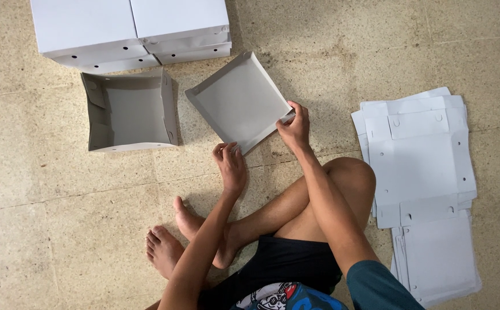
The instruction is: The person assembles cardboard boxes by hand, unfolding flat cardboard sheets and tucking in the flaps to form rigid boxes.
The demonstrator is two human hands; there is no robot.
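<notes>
A shallow white cardboard lid (239,100) lies open side up on the floor in front of me, turned like a diamond. My left hand (230,163) pinches its near corner. My right hand (294,127) grips the right corner, fingers folded over the edge. Both hands hold the lid's near rim. I sit cross-legged, knees and bare feet below the hands.
An open grey-lined box base (128,112) stands left of the lid. Closed white boxes (129,28) are stacked at the top left. A pile of flat white cardboard blanks (422,183) lies on the floor at the right. The floor is speckled beige tile.
</notes>
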